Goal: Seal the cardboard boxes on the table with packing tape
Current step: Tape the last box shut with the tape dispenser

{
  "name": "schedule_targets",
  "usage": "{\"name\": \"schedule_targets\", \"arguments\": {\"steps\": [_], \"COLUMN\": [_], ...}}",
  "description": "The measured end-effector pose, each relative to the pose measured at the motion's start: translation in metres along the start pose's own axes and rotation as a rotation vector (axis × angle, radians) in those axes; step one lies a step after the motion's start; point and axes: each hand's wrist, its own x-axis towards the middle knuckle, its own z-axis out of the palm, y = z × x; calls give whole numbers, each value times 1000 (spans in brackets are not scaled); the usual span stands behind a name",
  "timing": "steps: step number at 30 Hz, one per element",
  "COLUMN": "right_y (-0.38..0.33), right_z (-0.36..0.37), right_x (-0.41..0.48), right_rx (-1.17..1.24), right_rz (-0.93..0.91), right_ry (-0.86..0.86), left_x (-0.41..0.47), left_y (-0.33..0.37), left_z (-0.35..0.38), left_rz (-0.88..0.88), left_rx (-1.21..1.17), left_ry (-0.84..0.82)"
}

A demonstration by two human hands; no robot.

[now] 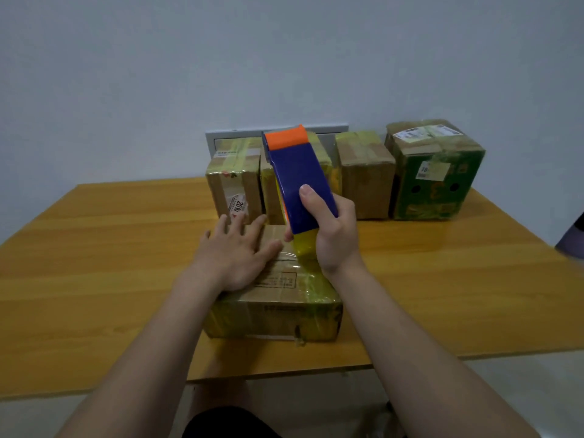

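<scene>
Left hand (235,254) flat, fingers spread, on near box (278,311) to steady it; right hand (328,229) clamped round tape dispenser (300,178), apparently drawing yellow tape (305,249) across top.

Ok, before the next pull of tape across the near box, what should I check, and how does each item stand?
1. Left hand flat on the near box, steadying it: ok.
2. Right hand has its grip wrapped round the tape dispenser: ok.
3. Yellow tape runs from the dispenser down onto the box top: ok.
4. Left thumb beside the yellow tape line, not on it: ok.
5. Tape lying smooth, no wrinkles: cannot tell, glare.
6. Room past the far edge: back row of boxes stands close behind; not ok, probably tight.
</scene>
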Motion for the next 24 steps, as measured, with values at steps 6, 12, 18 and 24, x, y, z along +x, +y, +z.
{"name": "schedule_targets", "arguments": {"steps": [6, 12, 18, 24], "right_y": [1, 1, -1, -2], "right_z": [-1, 0, 0, 0], "right_x": [1, 0, 0, 0], "right_rx": [15, 24, 25, 34], "right_rz": [16, 9, 7, 18], "right_ry": [3, 4, 12, 9], "left_x": [-28, -78, -87, -101], "left_y": [21, 33, 44, 60], "left_z": [-3, 23, 28, 38], "left_rz": [10, 111, 107, 119], "left_rx": [108, 29, 13, -44], "left_ry": [426, 303, 247, 403]}}
